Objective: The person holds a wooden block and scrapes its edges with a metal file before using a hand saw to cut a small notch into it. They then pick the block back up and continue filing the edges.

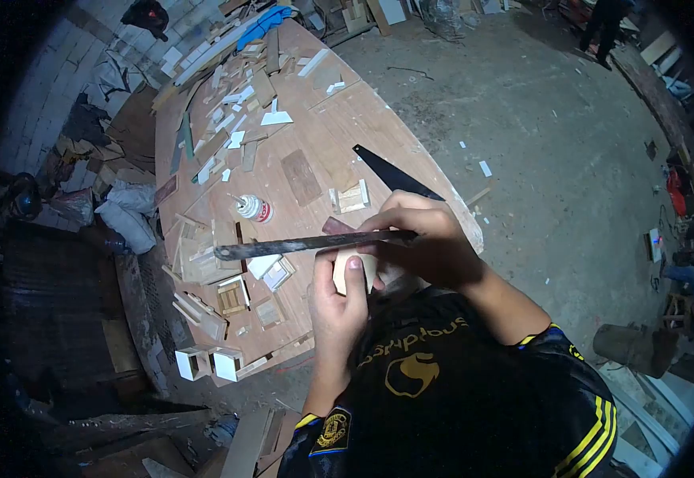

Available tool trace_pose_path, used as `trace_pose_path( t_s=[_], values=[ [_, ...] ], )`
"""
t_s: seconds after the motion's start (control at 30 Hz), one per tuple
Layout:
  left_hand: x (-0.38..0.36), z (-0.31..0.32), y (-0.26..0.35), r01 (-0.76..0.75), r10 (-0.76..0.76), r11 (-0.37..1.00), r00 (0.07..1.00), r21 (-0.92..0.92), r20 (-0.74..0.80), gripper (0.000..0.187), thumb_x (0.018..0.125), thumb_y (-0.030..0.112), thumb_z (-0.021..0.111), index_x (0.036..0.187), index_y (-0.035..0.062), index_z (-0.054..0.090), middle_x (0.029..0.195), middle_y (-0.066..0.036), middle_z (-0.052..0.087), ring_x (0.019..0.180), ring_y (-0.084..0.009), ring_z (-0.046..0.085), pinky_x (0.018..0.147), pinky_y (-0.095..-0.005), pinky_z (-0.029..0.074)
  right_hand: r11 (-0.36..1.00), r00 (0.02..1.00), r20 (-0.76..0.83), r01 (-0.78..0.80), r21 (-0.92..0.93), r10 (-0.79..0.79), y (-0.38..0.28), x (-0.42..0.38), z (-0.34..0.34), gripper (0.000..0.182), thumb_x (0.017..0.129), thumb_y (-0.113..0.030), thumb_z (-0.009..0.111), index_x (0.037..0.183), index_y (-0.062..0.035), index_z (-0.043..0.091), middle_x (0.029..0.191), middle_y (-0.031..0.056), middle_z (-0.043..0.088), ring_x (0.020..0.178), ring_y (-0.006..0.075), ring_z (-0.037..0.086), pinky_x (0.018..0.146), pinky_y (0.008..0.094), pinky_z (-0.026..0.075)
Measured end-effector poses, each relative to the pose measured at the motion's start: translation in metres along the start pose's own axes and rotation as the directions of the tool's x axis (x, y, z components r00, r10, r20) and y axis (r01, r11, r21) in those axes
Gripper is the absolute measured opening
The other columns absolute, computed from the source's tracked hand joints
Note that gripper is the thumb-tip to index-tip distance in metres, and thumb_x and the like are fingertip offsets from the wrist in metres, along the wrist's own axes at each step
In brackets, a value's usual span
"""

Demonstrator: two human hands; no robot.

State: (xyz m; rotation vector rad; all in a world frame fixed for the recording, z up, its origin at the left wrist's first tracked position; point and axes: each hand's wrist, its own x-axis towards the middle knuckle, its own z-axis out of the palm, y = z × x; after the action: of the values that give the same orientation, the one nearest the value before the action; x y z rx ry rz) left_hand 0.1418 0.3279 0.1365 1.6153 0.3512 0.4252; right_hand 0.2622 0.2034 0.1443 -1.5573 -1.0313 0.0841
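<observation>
My left hand is closed round a small pale wooden piece, with the thumb lying over its face. My right hand grips one end of a long, narrow dark metal bar, which has a rounded far end. The bar runs leftward across the view, just above the wooden piece. Behind the hands a reddish-brown wood scrap lies on the workbench. Close beyond the right hand rests a dark saw blade. A small wooden frame sits to the left of that blade.
A white bottle with a red label stands mid-bench. Small wooden box assemblies crowd the near left, with white-faced boxes at the corner. Offcuts cover the far end. Another person stands at the far right.
</observation>
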Motion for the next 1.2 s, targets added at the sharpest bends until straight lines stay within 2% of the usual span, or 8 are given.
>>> trace_pose_path(
  t_s=[0.37, 0.47, 0.53, 0.63, 0.87, 0.93, 1.07, 1.2],
  values=[
    [-0.005, 0.007, 0.004, 0.074, -0.073, 0.992, 0.997, 0.099, -0.012, 0.020, 0.098, 0.019, 0.051, 0.101, -0.0014, 0.053, 0.082, -0.007, 0.062, 0.060, -0.0114, 0.059, 0.056, -0.0229, 0.048, 0.994, 0.982, 0.158, -0.110, 0.011, 0.107, 0.009, 0.005, -0.002, 0.019, 0.076, -0.010, 0.073, 0.090, -0.0003, 0.067, 0.088, 0.0078, 0.064, 0.080, 0.0172, 0.062, 0.071, 0.0285, 0.048],
    [-0.004, 0.009, 0.012, -0.005, -0.001, 0.981, 1.000, 0.194, 0.029, 0.019, 0.099, 0.015, 0.047, 0.104, -0.0033, 0.052, 0.074, -0.008, 0.063, 0.063, -0.0107, 0.062, 0.056, -0.0230, 0.047, 0.983, 0.980, 0.154, -0.144, 0.113, 0.125, 0.014, 0.004, -0.001, 0.024, 0.079, -0.022, 0.069, 0.088, -0.0006, 0.063, 0.077, 0.0096, 0.061, 0.071, 0.0179, 0.060, 0.067, 0.0309, 0.048],
    [-0.004, 0.009, 0.012, 0.089, -0.093, 0.995, 0.992, 0.051, 0.085, 0.019, 0.100, 0.015, 0.047, 0.105, -0.0023, 0.051, 0.074, -0.008, 0.063, 0.062, -0.0104, 0.061, 0.055, -0.0218, 0.047, 0.919, 0.903, 0.255, -0.381, 0.099, 0.346, 0.010, 0.003, -0.005, 0.016, 0.081, -0.014, 0.069, 0.090, -0.0016, 0.066, 0.083, 0.0052, 0.065, 0.080, 0.0117, 0.059, 0.072, 0.0273, 0.046],
    [-0.004, 0.009, 0.011, 0.097, -0.101, 0.995, 0.986, 0.031, 0.131, 0.019, 0.100, 0.017, 0.047, 0.105, -0.0014, 0.051, 0.075, -0.007, 0.063, 0.060, -0.0104, 0.061, 0.052, -0.0210, 0.047, 0.874, 0.887, 0.282, -0.431, 0.224, 0.365, 0.012, -0.002, -0.008, 0.015, 0.083, -0.015, 0.068, 0.090, -0.0015, 0.065, 0.081, 0.0037, 0.065, 0.080, 0.0089, 0.056, 0.072, 0.0257, 0.045],
    [-0.002, 0.018, 0.003, 0.135, -0.129, 0.990, 0.985, -0.046, 0.112, 0.018, 0.099, 0.015, 0.050, 0.104, -0.0018, 0.051, 0.077, -0.010, 0.063, 0.057, -0.0128, 0.061, 0.049, -0.0228, 0.048, 0.913, 0.955, 0.190, -0.276, 0.300, 0.227, 0.016, -0.004, -0.025, 0.020, 0.088, -0.020, 0.065, 0.095, -0.0016, 0.061, 0.073, -0.0002, 0.057, 0.073, 0.0075, 0.051, 0.068, 0.0238, 0.042],
    [-0.002, 0.018, 0.001, 0.206, -0.183, 0.963, 0.973, -0.175, 0.138, 0.018, 0.098, 0.013, 0.052, 0.104, -0.0031, 0.051, 0.078, -0.010, 0.063, 0.055, -0.0146, 0.062, 0.050, -0.0243, 0.049, 0.792, 0.928, 0.273, -0.362, 0.492, 0.254, 0.010, -0.005, -0.040, 0.038, 0.092, -0.040, 0.059, 0.096, -0.0021, 0.056, 0.078, 0.0035, 0.056, 0.074, 0.0109, 0.052, 0.069, 0.0266, 0.044],
    [0.001, 0.026, 0.008, 0.199, -0.176, 0.969, 0.971, -0.143, 0.159, 0.019, 0.097, 0.012, 0.052, 0.106, -0.0044, 0.052, 0.078, -0.010, 0.063, 0.055, -0.0158, 0.062, 0.050, -0.0249, 0.049, 0.855, 0.846, 0.430, -0.450, 0.257, 0.316, 0.023, -0.008, -0.066, 0.047, 0.098, -0.050, 0.042, 0.103, -0.0043, 0.051, 0.077, 0.0023, 0.049, 0.074, 0.0108, 0.047, 0.067, 0.0263, 0.040],
    [0.001, 0.032, 0.006, 0.206, -0.183, 0.965, 0.973, -0.163, 0.142, 0.020, 0.097, 0.010, 0.052, 0.109, -0.0057, 0.052, 0.081, -0.011, 0.064, 0.057, -0.0159, 0.063, 0.052, -0.0252, 0.050, 0.781, 0.854, 0.384, -0.492, 0.383, 0.350, 0.027, -0.020, -0.069, 0.028, 0.098, -0.034, 0.049, 0.096, -0.0063, 0.051, 0.072, -0.0038, 0.042, 0.060, 0.0063, 0.039, 0.055, 0.0228, 0.035]
  ],
)
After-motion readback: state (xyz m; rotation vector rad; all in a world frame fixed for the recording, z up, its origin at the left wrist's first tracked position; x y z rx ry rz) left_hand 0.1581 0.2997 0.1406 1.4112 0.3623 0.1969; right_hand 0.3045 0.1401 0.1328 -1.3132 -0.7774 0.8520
